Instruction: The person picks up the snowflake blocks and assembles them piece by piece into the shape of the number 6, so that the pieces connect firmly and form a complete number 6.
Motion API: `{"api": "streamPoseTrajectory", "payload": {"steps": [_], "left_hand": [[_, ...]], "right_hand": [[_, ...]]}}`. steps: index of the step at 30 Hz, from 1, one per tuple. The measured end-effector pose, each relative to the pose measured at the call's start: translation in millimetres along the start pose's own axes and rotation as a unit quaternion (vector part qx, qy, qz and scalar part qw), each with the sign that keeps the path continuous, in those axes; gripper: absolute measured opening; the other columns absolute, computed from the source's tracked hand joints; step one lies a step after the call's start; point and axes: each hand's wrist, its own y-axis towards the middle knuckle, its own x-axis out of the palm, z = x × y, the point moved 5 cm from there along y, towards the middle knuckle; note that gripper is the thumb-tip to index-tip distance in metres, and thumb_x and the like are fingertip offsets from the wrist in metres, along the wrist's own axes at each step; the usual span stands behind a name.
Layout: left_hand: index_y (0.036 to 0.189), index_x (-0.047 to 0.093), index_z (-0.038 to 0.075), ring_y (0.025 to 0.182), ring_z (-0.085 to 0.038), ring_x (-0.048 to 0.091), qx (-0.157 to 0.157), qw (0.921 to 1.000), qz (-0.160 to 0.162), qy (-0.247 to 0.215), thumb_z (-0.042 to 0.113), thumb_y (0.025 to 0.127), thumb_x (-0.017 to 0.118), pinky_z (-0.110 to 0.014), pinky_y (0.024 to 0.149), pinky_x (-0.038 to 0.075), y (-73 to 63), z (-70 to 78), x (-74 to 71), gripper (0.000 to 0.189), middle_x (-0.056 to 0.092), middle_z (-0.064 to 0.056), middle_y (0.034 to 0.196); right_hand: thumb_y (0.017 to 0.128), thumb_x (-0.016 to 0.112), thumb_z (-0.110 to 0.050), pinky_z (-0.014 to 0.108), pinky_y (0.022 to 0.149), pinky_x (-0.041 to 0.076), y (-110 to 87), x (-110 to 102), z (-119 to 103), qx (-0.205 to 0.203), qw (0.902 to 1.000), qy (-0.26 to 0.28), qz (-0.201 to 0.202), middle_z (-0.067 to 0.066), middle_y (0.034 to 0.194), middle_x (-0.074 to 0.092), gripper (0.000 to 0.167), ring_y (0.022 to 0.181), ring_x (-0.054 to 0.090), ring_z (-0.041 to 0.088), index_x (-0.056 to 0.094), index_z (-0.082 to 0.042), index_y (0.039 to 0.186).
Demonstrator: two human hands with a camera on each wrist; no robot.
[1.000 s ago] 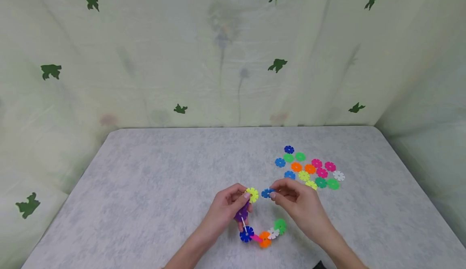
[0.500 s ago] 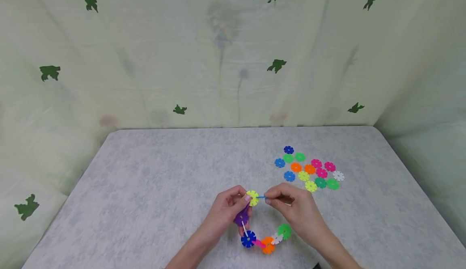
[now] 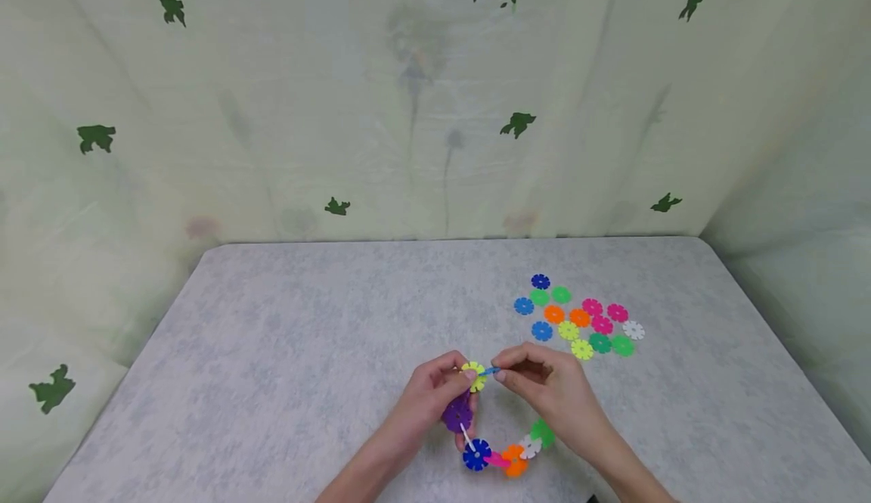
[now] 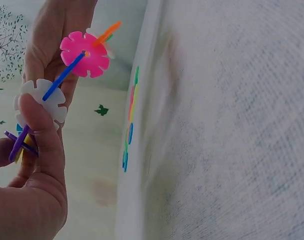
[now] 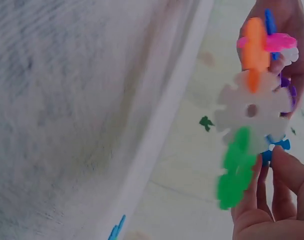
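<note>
My left hand (image 3: 432,397) grips one end of a chain of slotted plastic flower discs. Its thumb lies over the yellow disc (image 3: 480,383), with a purple disc (image 3: 457,415) just below. From there the chain curves round through a thin white edge, a dark blue disc (image 3: 477,455), pink disc (image 3: 497,461), orange disc (image 3: 515,461), white disc (image 3: 531,447) and green disc (image 3: 542,433). Between thumb and fingertips my right hand (image 3: 554,386) pinches a blue disc (image 5: 279,145), seen edge-on from the head, its edge at the yellow disc's rim.
Loose discs in several colours lie flat on the grey table toward the right, among them an orange disc (image 3: 580,318), a pink disc (image 3: 617,313) and a white disc (image 3: 633,330). A pale curtain (image 3: 272,110) with leaf prints hangs behind the table (image 3: 306,314).
My right hand has brought the blue disc left to the yellow disc's rim and turned it edge-on. The hanging chain has shifted slightly right and down.
</note>
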Motion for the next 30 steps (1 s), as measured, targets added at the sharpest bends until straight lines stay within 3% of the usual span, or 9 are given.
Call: {"api": "streamPoseTrajectory", "payload": {"steps": [4, 8, 14, 17, 24, 30], "left_hand": [[0.097, 0.050, -0.004, 0.051, -0.015, 0.060, -0.009, 0.9999, 0.004, 0.008, 0.023, 0.100, 0.058, -0.027, 0.043, 0.051, 0.3, -0.8, 2.1, 0.028, 0.061, -0.011, 0.075], [0.098, 0.051, -0.004, 0.054, -0.016, 0.061, -0.013, 0.9993, 0.027, 0.023, 0.022, 0.100, 0.059, -0.026, 0.046, 0.051, 0.7, -0.8, -0.3, 0.027, 0.063, -0.014, 0.078], [0.096, 0.055, 0.000, 0.062, -0.016, 0.061, -0.003, 0.9940, 0.071, 0.084, 0.021, 0.099, 0.060, -0.024, 0.056, 0.048, -0.1, 1.1, -8.1, 0.022, 0.072, -0.015, 0.091], [0.096, 0.056, 0.002, 0.065, -0.016, 0.060, -0.005, 0.9916, 0.082, 0.100, 0.021, 0.099, 0.061, -0.023, 0.058, 0.043, 0.3, 0.9, -11.5, 0.020, 0.073, -0.012, 0.094], [0.097, 0.057, 0.002, 0.067, -0.017, 0.058, -0.012, 0.9914, 0.087, 0.096, 0.019, 0.098, 0.062, -0.024, 0.059, 0.041, 2.4, -1.0, -15.0, 0.018, 0.073, -0.012, 0.095], [0.096, 0.057, 0.002, 0.068, -0.017, 0.062, -0.015, 0.9918, 0.090, 0.089, 0.018, 0.097, 0.063, -0.024, 0.060, 0.042, 3.0, -2.6, -15.4, 0.017, 0.073, -0.013, 0.092]], "right_hand": [[0.089, 0.073, -0.011, 0.030, 0.082, 0.056, 2.2, -1, 4, 0.026, 0.9992, 0.018, -0.023, 0.008, 0.104, 0.068, 0.016, 0.096, 0.067, 0.024, 0.071, -0.008, 0.104], [0.089, 0.074, -0.011, 0.028, 0.081, 0.055, 5.4, -7, 7, 0.043, 0.9984, -0.013, -0.033, 0.008, 0.108, 0.068, 0.025, 0.099, 0.066, 0.022, 0.068, -0.005, 0.112], [0.091, 0.072, -0.016, 0.028, 0.081, 0.056, 9.7, -34, 9, 0.064, 0.9966, -0.051, -0.003, 0.012, 0.116, 0.065, 0.027, 0.101, 0.065, 0.023, 0.067, -0.010, 0.117], [0.093, 0.070, -0.015, 0.029, 0.081, 0.056, 11.0, -50, 9, 0.054, 0.9945, -0.089, 0.010, 0.012, 0.117, 0.064, 0.027, 0.101, 0.064, 0.023, 0.066, -0.008, 0.118], [0.092, 0.069, -0.005, 0.031, 0.081, 0.056, 23.5, -74, 16, 0.033, 0.9790, -0.200, -0.021, 0.010, 0.111, 0.067, 0.022, 0.098, 0.064, 0.022, 0.068, -0.003, 0.113], [0.090, 0.069, -0.003, 0.035, 0.080, 0.056, 45.5, -82, 31, 0.014, 0.9648, -0.256, -0.060, 0.009, 0.109, 0.067, 0.024, 0.098, 0.064, 0.025, 0.067, -0.002, 0.114]]}}
